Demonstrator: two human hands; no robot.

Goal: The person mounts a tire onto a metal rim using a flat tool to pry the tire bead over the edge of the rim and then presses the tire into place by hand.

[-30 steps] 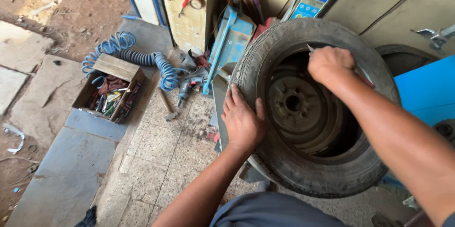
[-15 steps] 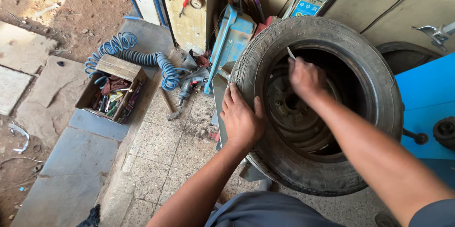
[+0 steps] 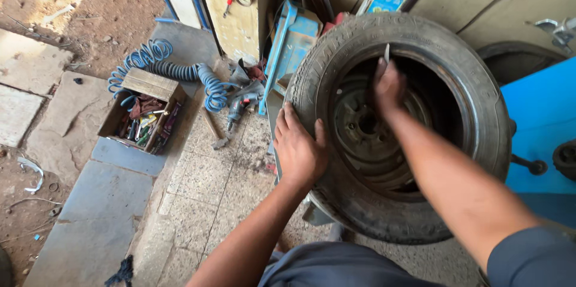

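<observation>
Inventory: one tyre (image 3: pixel 414 203) on one steel rim (image 3: pixel 366 137), upright before you, plus one toolbox (image 3: pixel 144 116). Your left hand (image 3: pixel 298 146) lies flat, fingers spread, on the tread. Your right hand (image 3: pixel 389 86) reaches inside, pinching one thin metal tool (image 3: pixel 387 52).

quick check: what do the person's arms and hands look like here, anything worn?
Both forearms are bare, with no gloves, watch or rings in view. The left hand shows short nails and no covering. The right hand is motion-blurred, so fine detail is unclear. A dark blue-grey short sleeve covers the right upper arm; the same fabric shows at the bottom edge.
</observation>
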